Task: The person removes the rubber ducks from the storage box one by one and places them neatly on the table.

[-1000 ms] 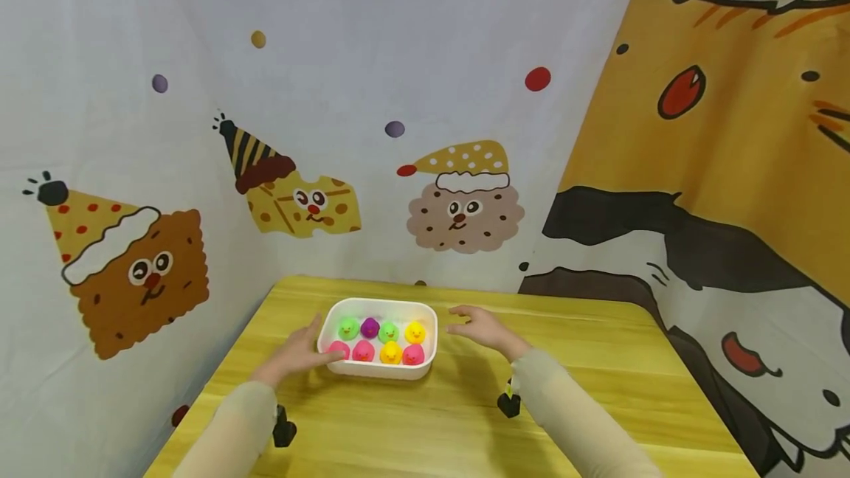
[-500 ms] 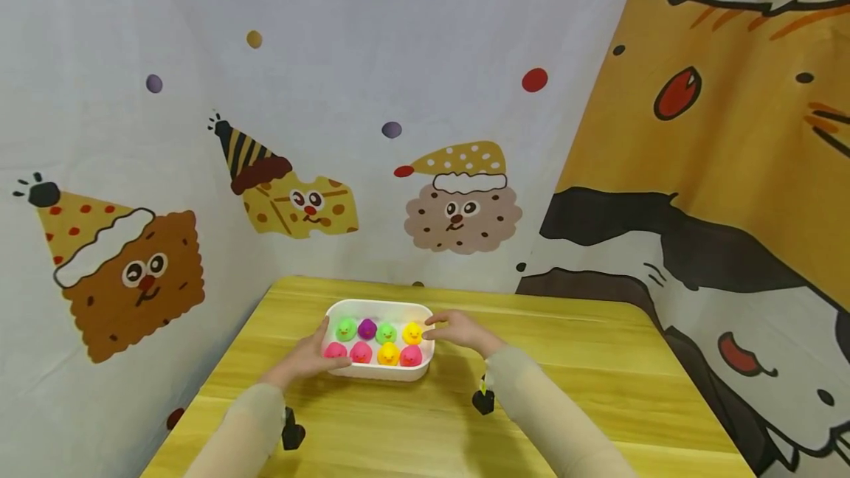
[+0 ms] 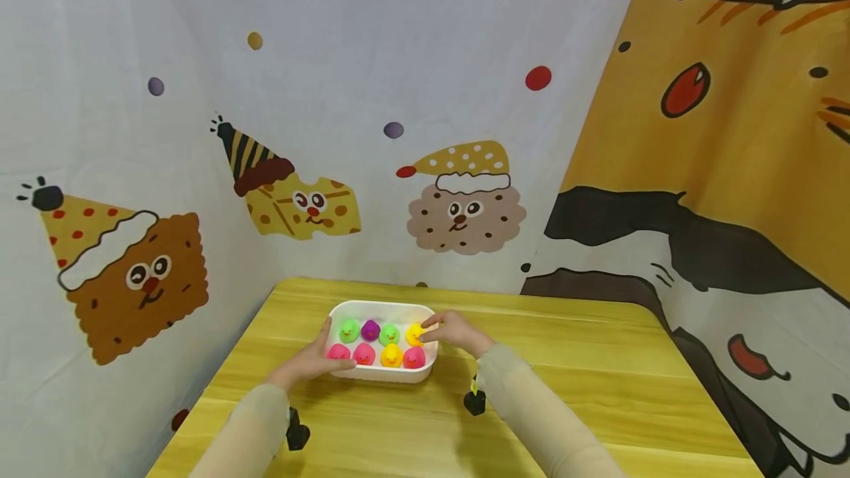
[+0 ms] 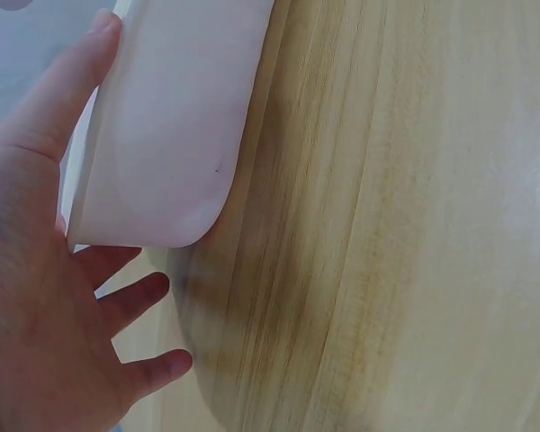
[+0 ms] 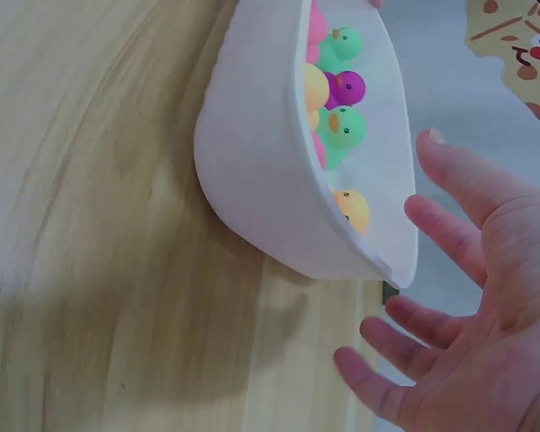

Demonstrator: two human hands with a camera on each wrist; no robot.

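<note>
A white tray stands on the wooden table with several small rubber ducks in two rows. The back row has a green duck, a purple duck, another green one and a yellow duck. Pink ducks and a yellow one make up the front row. My left hand rests on the tray's left end, thumb along the front rim; its other fingers spread loosely in the left wrist view. Over the tray's right end, my right hand has its fingertips right at the back-row yellow duck, fingers spread apart.
The wooden table stretches to the right and in front of the tray. A white cloth with cartoon prints hangs behind and to the left. A printed animal cloth hangs on the right.
My right hand has moved left, from beside the tray to over its right end at the yellow duck. My left hand stays at the tray's left end, its thumb slightly farther along the rim.
</note>
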